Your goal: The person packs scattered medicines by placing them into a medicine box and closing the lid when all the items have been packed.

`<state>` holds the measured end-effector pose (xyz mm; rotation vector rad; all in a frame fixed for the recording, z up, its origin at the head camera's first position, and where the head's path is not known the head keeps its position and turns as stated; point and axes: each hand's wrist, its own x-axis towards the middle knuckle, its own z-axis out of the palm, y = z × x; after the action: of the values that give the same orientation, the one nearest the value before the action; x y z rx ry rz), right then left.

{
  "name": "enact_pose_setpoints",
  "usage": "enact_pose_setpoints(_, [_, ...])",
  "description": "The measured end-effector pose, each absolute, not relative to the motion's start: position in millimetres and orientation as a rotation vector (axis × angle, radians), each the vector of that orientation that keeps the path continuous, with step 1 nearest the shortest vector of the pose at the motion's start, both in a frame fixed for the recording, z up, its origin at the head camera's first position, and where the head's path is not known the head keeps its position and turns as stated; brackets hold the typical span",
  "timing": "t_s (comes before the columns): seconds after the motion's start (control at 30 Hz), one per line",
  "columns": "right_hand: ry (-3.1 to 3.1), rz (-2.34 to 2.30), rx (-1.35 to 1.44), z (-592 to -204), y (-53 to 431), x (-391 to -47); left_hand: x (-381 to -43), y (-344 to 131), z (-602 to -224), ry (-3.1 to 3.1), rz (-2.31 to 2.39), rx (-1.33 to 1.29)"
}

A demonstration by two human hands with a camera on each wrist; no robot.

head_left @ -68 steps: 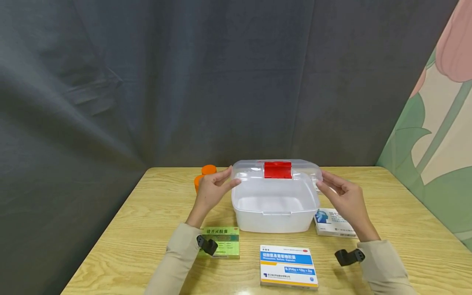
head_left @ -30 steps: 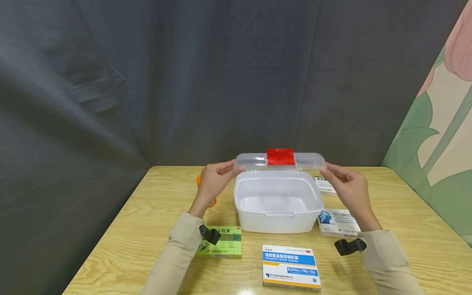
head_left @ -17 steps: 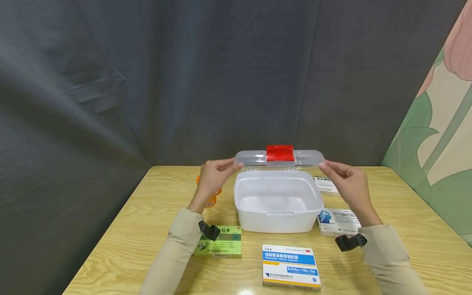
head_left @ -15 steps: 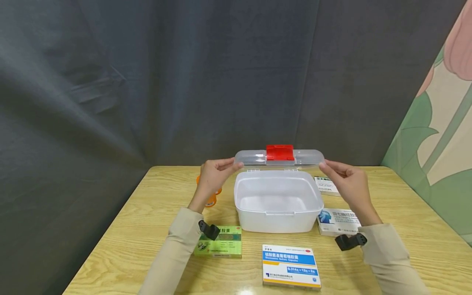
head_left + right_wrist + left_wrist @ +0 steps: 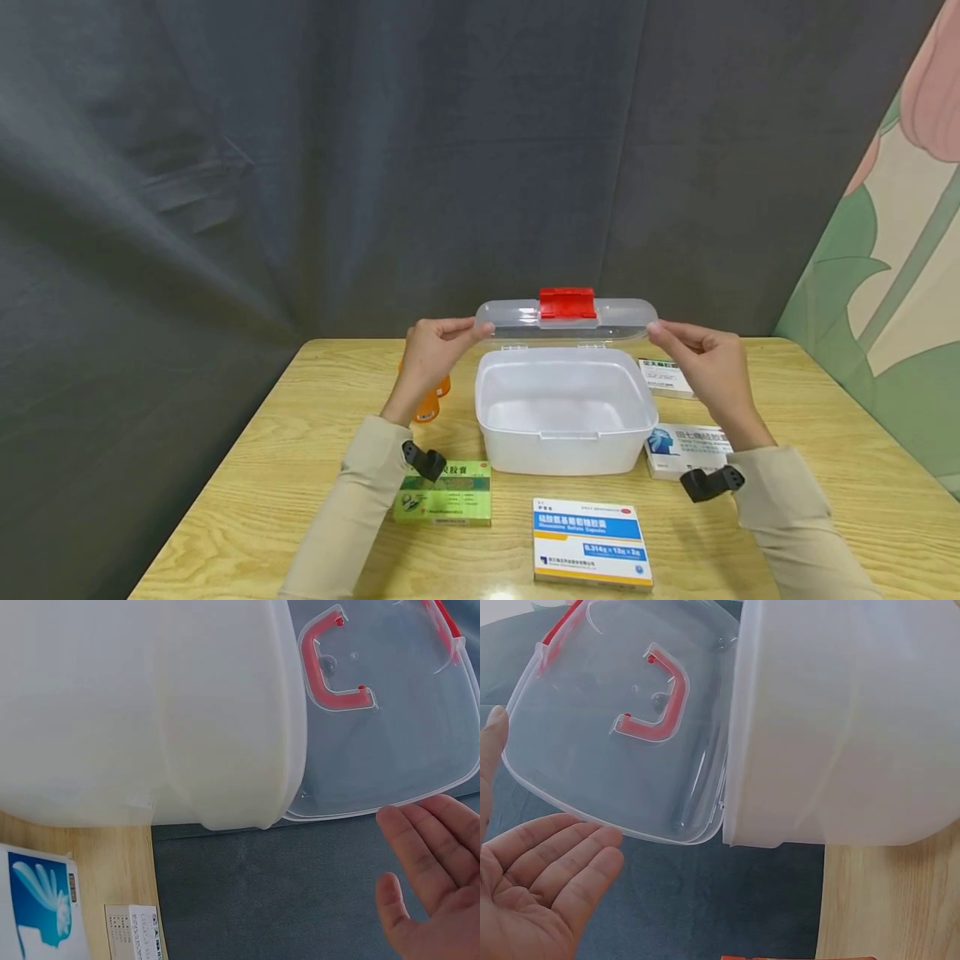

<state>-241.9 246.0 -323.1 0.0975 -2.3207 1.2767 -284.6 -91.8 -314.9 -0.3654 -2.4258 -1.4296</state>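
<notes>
A white plastic storage box (image 5: 566,455) sits on the table with its clear hinged lid (image 5: 510,312) raised at the back. The lid carries a red latch (image 5: 567,303) on its front edge and a red handle (image 5: 673,701) on top. My left hand (image 5: 432,357) touches the lid's left corner. In the left wrist view its fingers are fairly straight along the side edge, thumb at the front edge. On the other side my right hand (image 5: 710,367) supports the right corner. The right wrist view shows its extended fingertips (image 5: 391,819) at the lid's rim, thumb apart.
A green medicine box (image 5: 450,500) lies front left, a blue-and-white one (image 5: 591,542) front centre. Two white medicine boxes, one nearer (image 5: 690,454) and one farther (image 5: 663,377), lie right of the storage box. Orange bottles (image 5: 427,406) stand partly behind my left hand.
The lid has swung up and back from over the box, with both hands rising along with it. More of the box's inside and the rear hinges show now. The medicine boxes stay put.
</notes>
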Motion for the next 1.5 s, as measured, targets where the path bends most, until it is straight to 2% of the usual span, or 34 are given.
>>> enact_pose_setpoints(1.5, [-2.331, 1.338, 0.084, -309, 249, -261, -297, -93, -297, -2.530, -1.447, -0.336])
